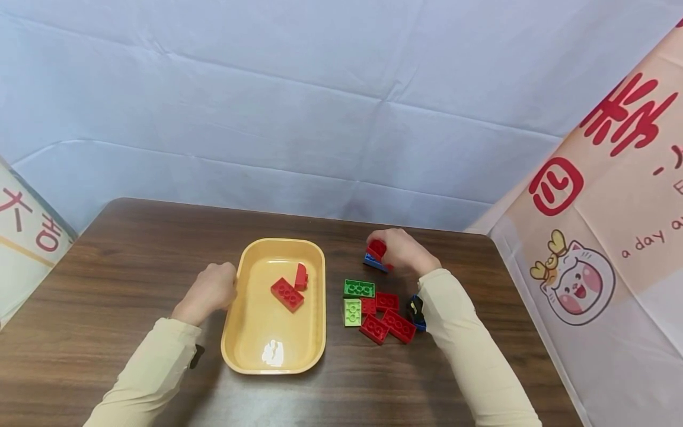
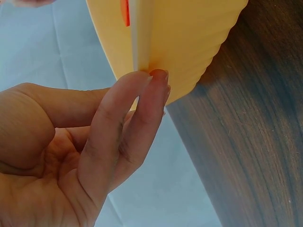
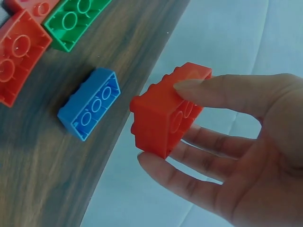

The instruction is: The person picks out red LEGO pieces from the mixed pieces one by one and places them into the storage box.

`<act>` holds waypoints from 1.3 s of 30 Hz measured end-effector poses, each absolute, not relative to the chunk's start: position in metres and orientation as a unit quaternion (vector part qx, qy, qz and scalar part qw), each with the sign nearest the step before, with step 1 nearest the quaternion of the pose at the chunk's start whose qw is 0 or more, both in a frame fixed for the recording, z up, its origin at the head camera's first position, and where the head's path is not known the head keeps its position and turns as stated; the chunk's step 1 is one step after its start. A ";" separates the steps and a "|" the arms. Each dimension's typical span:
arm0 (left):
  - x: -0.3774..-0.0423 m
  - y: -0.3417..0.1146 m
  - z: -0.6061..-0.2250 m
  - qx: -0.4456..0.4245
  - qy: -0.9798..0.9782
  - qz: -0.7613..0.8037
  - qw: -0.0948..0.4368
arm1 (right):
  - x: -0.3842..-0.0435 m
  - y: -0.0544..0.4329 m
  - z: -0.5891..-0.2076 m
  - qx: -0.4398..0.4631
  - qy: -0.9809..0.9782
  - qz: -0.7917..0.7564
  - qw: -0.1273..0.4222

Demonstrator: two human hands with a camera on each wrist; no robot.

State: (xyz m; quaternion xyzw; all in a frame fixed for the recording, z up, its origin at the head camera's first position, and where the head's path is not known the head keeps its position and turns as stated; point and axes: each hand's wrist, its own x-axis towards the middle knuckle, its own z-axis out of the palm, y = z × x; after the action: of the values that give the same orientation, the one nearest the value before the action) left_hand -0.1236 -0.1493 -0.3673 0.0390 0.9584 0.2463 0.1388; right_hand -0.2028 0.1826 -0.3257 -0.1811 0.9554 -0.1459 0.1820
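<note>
Right hand (image 1: 402, 248) grips a rectangular red plastic block (image 3: 165, 113), near a blue plastic block (image 3: 78, 106) on the brown bench (image 1: 160, 249). Left hand (image 1: 208, 290) pinches the yellow plastic tray (image 1: 248, 338). Right cream sleeve (image 1: 475, 344) partly hides a black-and-blue piece (image 1: 417, 309).

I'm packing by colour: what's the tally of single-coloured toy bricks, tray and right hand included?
Red bricks: 7
Green brick: 1
Light green brick: 1
Blue brick: 1
Total: 10
Left out: the multicoloured piece partly hidden by the right sleeve.

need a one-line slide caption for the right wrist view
Right hand grips a red brick; a blue brick lies on the wood-grain table, a green brick cut off at the top.
</note>
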 end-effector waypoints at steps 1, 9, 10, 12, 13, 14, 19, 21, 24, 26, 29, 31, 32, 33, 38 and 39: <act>-0.124 -0.149 -0.367 0.040 0.959 0.245 0.137 | -0.203 0.182 -0.325 -0.183 0.955 -0.145 0.183; -0.124 -0.149 -0.368 0.042 0.960 0.241 0.138 | -0.202 0.180 -0.318 -0.192 0.951 -0.152 0.190; -0.124 -0.149 -0.368 0.041 0.960 0.241 0.138 | -0.202 0.180 -0.318 -0.195 0.951 -0.149 0.188; -0.125 -0.149 -0.368 0.040 0.960 0.241 0.138 | -0.202 0.179 -0.317 -0.200 0.952 -0.141 0.184; -0.125 -0.149 -0.369 0.041 0.960 0.240 0.136 | -0.201 0.178 -0.316 -0.202 0.953 -0.137 0.181; -0.125 -0.149 -0.369 0.041 0.961 0.239 0.135 | -0.202 0.177 -0.316 -0.199 0.953 -0.133 0.185; -0.125 -0.150 -0.369 0.044 0.961 0.237 0.132 | -0.201 0.169 -0.313 -0.206 0.954 -0.122 0.178; -0.125 -0.150 -0.369 0.045 0.961 0.238 0.132 | -0.201 0.165 -0.313 -0.206 0.954 -0.124 0.177; -0.125 -0.150 -0.369 0.050 0.961 0.238 0.129 | -0.201 0.159 -0.313 -0.204 0.955 -0.123 0.176; -0.125 -0.150 -0.369 0.051 0.961 0.240 0.129 | -0.201 0.156 -0.313 -0.212 0.955 -0.117 0.172; -0.125 -0.150 -0.368 0.052 0.961 0.240 0.127 | -0.201 0.150 -0.314 -0.219 0.954 -0.112 0.170; -0.125 -0.149 -0.368 0.051 0.961 0.238 0.127 | -0.200 0.146 -0.315 -0.220 0.953 -0.113 0.173; -0.125 -0.149 -0.368 0.051 0.962 0.237 0.128 | -0.200 0.144 -0.315 -0.218 0.954 -0.114 0.174; -0.125 -0.149 -0.369 0.051 0.962 0.235 0.127 | -0.199 0.142 -0.315 -0.218 0.953 -0.115 0.174; -0.124 -0.149 -0.369 0.050 0.961 0.240 0.127 | -0.196 0.131 -0.314 -0.226 0.951 -0.115 0.175; -0.124 -0.149 -0.369 0.051 0.961 0.241 0.127 | -0.196 0.129 -0.314 -0.228 0.951 -0.114 0.175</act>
State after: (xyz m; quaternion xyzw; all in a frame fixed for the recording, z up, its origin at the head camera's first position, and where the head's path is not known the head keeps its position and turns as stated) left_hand -0.1240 -0.1492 -0.3690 0.0511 0.9609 0.2407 0.1268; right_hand -0.1958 0.1288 -0.3143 -0.2281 0.9510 -0.1139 0.1749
